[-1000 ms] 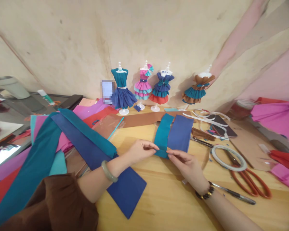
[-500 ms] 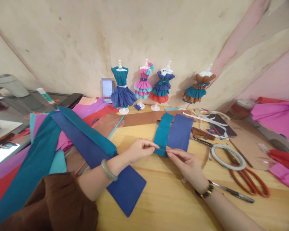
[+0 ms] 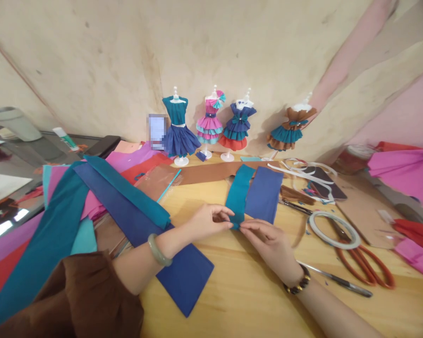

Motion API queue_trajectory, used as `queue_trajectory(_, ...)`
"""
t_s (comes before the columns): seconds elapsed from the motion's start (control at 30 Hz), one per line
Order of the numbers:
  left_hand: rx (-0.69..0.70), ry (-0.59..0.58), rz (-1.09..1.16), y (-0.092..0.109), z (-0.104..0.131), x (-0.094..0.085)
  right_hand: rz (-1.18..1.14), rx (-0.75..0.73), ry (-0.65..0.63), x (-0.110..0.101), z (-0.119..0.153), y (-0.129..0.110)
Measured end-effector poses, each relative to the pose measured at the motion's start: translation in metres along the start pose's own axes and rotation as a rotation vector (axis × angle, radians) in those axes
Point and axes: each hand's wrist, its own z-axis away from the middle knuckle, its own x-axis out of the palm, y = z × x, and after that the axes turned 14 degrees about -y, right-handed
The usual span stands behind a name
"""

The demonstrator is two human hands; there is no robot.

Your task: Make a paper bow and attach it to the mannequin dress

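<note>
Wooden desk (image 3: 211, 291), beige wall (image 3: 109, 61) w/ stains at far side. Both hands' fingers pinch near end of teal strip (image 3: 240, 190). No label is readable.

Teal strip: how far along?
Looks done: four mannequins wear ruffled or gathered outfits. In hand: the teal strip, its narrowed near end pinched by the right hand, left hand right beside. Likely left: the strip's flat far length, perhaps the flat blue piece alongside.
</note>
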Motion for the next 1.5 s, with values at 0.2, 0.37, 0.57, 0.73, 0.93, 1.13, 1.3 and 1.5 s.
queue_trajectory(0.2, 0.142, -0.064, -0.414, 0.008, 0.005, 0.000, 0.075, -0.104, -0.056, 0.000, -0.001, -0.008)
queue_trajectory(0.37, 0.154, -0.039, -0.379, 0.009, 0.005, -0.001, 0.120, -0.094, -0.062, 0.000, 0.000, -0.005)
queue_trajectory(0.57, 0.184, -0.023, -0.399, 0.003, 0.004, 0.001, 0.172, -0.022, -0.051, 0.004, 0.002, 0.003)
queue_trajectory(0.73, 0.255, -0.012, -0.454, -0.004, 0.004, 0.004, 0.171, -0.041, -0.091, 0.003, 0.002, 0.002)
queue_trajectory(0.93, 0.259, -0.024, -0.416, 0.001, 0.004, 0.002, 0.142, -0.043, -0.050, 0.003, 0.003, 0.003)
queue_trajectory(1.13, 0.032, -0.028, -0.168, 0.002, 0.002, 0.000, 0.068, -0.055, -0.014, 0.000, -0.001, 0.000)
queue_trajectory(1.3, 0.047, -0.015, -0.113, -0.003, 0.000, 0.001, 0.027, -0.093, -0.071, -0.003, -0.001, -0.003)
queue_trajectory(1.5, 0.060, -0.029, -0.219, 0.003, 0.002, 0.000, 0.015, -0.049, -0.076, -0.001, 0.000, 0.000)
